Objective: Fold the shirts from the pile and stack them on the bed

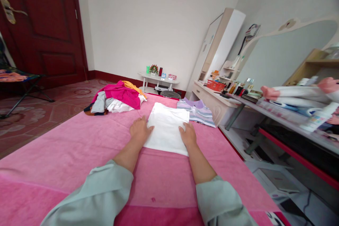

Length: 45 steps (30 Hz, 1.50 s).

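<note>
White cloth (167,129) flat on pink bed (161,180), between both hands.
Bed stands in a white-walled room with a red door (47,21), tiled floor (76,95) and dresser (224,99). Red basket (215,85) on the dresser holds small items, too small to identify; pot (153,72) on the low table (171,81) holds red flowers. Cloth is folded to a near-rectangle; long axis appears to run away from the person, toward the far wall, far end inclined slightly right. Left hand (139,129) at its left edge, right hand (188,134) at its right; both part-open, thumbs apart from fingers and over the cloth. Whether either pinches it cannot be told. Clothes pile (122,95) lies beyond, left; striped shirt (197,111) just beside, right.
</note>
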Tool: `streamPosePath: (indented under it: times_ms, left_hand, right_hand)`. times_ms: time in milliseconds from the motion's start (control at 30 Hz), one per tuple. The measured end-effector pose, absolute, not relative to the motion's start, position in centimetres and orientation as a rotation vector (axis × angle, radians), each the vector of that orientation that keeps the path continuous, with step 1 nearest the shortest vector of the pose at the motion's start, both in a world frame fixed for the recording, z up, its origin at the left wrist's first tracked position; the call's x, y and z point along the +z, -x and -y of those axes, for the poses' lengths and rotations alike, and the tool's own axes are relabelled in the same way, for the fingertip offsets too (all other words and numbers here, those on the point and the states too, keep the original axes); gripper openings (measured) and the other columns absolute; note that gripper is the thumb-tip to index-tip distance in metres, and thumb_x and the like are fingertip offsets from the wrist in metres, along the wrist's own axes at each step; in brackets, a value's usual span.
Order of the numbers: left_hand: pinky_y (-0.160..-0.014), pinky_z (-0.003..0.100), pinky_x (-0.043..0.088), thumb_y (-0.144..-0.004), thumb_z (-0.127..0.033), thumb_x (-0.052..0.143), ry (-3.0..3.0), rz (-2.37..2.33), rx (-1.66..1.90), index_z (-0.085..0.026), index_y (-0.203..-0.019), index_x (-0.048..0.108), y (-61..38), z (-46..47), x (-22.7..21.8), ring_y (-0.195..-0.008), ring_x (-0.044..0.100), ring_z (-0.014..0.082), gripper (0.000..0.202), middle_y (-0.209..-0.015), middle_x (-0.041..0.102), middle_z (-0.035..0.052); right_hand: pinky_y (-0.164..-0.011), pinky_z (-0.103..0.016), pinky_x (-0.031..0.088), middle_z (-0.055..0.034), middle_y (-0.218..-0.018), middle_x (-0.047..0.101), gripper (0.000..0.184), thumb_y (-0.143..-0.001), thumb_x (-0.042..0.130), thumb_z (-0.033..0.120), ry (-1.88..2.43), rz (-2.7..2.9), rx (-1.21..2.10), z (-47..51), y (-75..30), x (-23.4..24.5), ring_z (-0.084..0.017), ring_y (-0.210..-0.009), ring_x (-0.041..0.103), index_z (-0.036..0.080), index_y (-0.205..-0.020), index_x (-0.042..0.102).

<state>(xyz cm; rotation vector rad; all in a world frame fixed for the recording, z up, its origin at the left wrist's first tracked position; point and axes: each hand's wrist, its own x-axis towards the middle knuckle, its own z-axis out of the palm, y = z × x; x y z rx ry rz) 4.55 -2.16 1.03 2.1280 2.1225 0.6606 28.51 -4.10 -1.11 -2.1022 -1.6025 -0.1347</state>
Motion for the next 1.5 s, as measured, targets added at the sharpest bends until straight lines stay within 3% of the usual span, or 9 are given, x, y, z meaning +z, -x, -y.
streamPosePath:
  times_ms: [267, 500, 633, 767, 933, 1033, 1167, 1333, 1500]
  left_hand:
    - [-0.073, 0.037, 0.049, -0.071, -0.056, 0.057, -1.989, -2.035, 0.505, -0.021, -0.091, 0.066, -4.4, 1.9, 2.4, -0.095, 0.063, 0.0308, 0.041, -0.100, 0.068, 0.0110]
    - [-0.079, 0.031, 0.049, -0.066, -0.020, 0.063, -2.129, -1.826, 0.501, -0.028, -0.106, 0.066, -7.2, 3.9, 4.0, -0.100, 0.063, 0.0246, 0.041, -0.110, 0.067, 0.0052]
    - [-0.080, 0.033, 0.048, -0.067, -0.011, 0.059, -2.182, -1.787, 0.518, -0.025, -0.103, 0.069, -8.4, 5.2, 3.8, -0.098, 0.063, 0.0257, 0.040, -0.106, 0.068, 0.0084]
    - [-0.079, 0.033, 0.048, -0.074, -0.011, 0.053, -2.236, -1.773, 0.589, -0.026, -0.101, 0.068, -8.8, 5.9, 3.0, -0.093, 0.064, 0.0240, 0.035, -0.101, 0.068, 0.0075]
    - [-0.069, 0.031, 0.048, -0.077, -0.010, 0.049, -2.292, -1.763, 0.651, -0.024, -0.098, 0.066, -9.0, 6.4, 2.2, -0.084, 0.064, 0.0232, 0.031, -0.091, 0.067, 0.0069]
    - [-0.065, 0.029, 0.046, -0.077, -0.008, 0.048, -2.316, -1.766, 0.661, -0.021, -0.093, 0.066, -9.1, 6.5, 2.0, -0.080, 0.063, 0.0226, 0.027, -0.085, 0.066, 0.0075]
    - [-0.065, 0.031, 0.046, -0.080, -0.011, 0.048, -2.313, -1.727, 0.650, -0.018, -0.093, 0.065, -9.6, 6.8, 1.9, -0.084, 0.061, 0.0246, 0.022, -0.090, 0.063, 0.0097]
    - [-0.078, 0.037, 0.047, -0.080, -0.002, 0.046, -2.285, -1.730, 0.714, -0.019, -0.112, 0.057, -10.0, 7.7, 2.6, -0.096, 0.056, 0.0257, 0.038, -0.103, 0.058, 0.0099]
    - [-0.092, 0.037, 0.041, -0.071, -0.006, 0.059, -2.142, -1.714, 0.975, -0.022, -0.128, 0.044, -9.8, 8.0, 2.7, -0.114, 0.046, 0.0265, 0.060, -0.124, 0.048, 0.0105]
  right_hand:
    - [-0.087, -0.043, 0.041, -0.0142, -0.110, 0.060, 0.035, -0.080, 0.051, 0.029, 2.072, 1.477, -0.298, 5.3, -28.8, 0.0, -0.030, -0.106, 0.052, 0.019, -0.112, 0.062]
    - [-0.078, -0.028, 0.046, -0.0069, -0.100, 0.066, 0.028, -0.080, 0.048, 0.024, 1.754, 1.561, -0.052, 3.7, -27.1, -0.2, -0.018, -0.084, 0.061, 0.017, -0.102, 0.065]
    - [-0.081, -0.025, 0.045, -0.0040, -0.098, 0.069, 0.025, -0.083, 0.047, 0.026, 1.755, 1.725, 0.195, 0.7, -24.8, 1.1, -0.016, -0.089, 0.062, 0.018, -0.095, 0.067]
    - [-0.072, -0.024, 0.047, -0.0036, -0.082, 0.071, 0.033, -0.085, 0.049, 0.044, 1.747, 1.874, 0.342, -3.3, -21.8, 3.4, -0.016, -0.077, 0.065, 0.018, -0.081, 0.069]
    - [-0.069, -0.032, 0.049, -0.0143, -0.081, 0.071, 0.062, -0.070, 0.056, 0.070, 2.016, 2.043, 0.451, -7.2, -18.0, 5.4, -0.026, -0.076, 0.066, 0.011, -0.083, 0.069]
    - [-0.078, -0.034, 0.048, -0.0177, -0.094, 0.070, 0.055, -0.065, 0.067, 0.062, 2.091, 2.033, 0.346, -8.1, -16.4, 5.1, -0.031, -0.093, 0.065, 0.011, -0.088, 0.069]
    - [-0.084, -0.032, 0.044, -0.0151, -0.104, 0.068, 0.028, -0.066, 0.072, 0.032, 2.051, 1.848, 0.297, -8.4, -16.3, 3.8, -0.029, -0.104, 0.060, 0.014, -0.087, 0.069]
    - [-0.073, -0.027, 0.045, -0.0088, -0.079, 0.069, 0.005, -0.066, 0.063, 0.018, 1.910, 1.488, 0.377, -8.2, -19.8, 3.1, -0.024, -0.091, 0.063, 0.014, -0.068, 0.064]
    - [-0.051, -0.022, 0.046, 0.0015, -0.051, 0.056, 0.006, -0.070, 0.054, 0.023, 1.684, 1.001, 0.549, -5.9, -25.4, 3.5, -0.016, -0.059, 0.059, 0.018, -0.067, 0.056]
